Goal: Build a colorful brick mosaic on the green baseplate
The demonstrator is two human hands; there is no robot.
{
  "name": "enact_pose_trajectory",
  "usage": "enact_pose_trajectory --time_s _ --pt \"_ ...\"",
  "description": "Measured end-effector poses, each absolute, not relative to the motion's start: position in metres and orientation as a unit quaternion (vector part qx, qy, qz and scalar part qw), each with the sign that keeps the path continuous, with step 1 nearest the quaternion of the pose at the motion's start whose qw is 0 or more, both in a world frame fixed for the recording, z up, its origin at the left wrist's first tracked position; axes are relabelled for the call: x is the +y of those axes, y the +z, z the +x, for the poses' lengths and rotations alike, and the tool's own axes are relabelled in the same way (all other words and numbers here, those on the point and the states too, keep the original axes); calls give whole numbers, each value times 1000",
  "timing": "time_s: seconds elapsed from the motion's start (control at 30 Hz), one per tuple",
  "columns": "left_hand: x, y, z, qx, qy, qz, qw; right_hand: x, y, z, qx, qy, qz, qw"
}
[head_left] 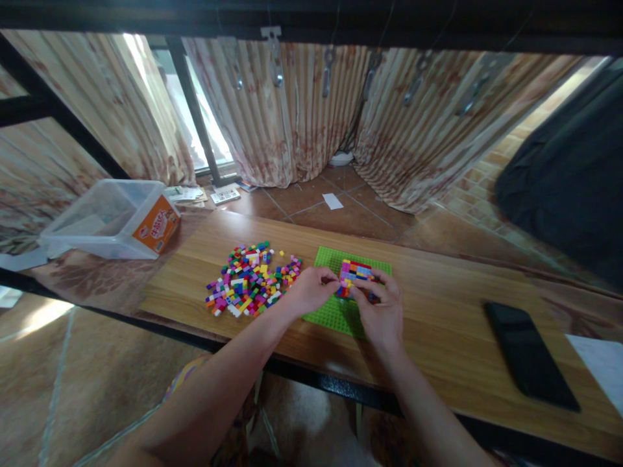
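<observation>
A green studded baseplate [335,318] lies on the wooden board, bearing a block of multicoloured toy bricks [357,268] built up in rows. My left hand [314,288] is at the left side of this block, thumb and fingers pinched together; whatever sits between the fingertips is too small to make out. My right hand [384,308] curves over the right side of the block, its fingers bent and touching the bricks, hiding part of them. Left of the baseplate spreads a loose pile of small coloured bricks [253,279].
A clear plastic bin [104,240] with an orange label stands at the far left. A black phone-like slab [530,357] lies on the wooden board [438,318] at the right, near a white paper [601,363]. Curtains [302,117] hang behind.
</observation>
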State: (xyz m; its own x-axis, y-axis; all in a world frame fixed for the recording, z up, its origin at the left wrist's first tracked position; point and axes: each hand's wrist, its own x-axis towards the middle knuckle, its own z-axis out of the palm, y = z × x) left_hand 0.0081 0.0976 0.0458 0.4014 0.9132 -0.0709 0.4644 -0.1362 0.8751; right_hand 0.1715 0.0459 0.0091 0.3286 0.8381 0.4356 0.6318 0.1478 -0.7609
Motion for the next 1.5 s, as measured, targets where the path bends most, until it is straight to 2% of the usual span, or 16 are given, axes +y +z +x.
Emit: enact_pose_trajectory --time_s 0.37,0.53,1.5 --pt "95 43 29 580 260 673 378 47 13 172 -552 120 -645 515" --pt "98 42 30 583 249 673 379 48 19 177 -538 156 -632 536" --pt "97 36 37 603 282 638 386 52 15 172 -546 136 -639 525"
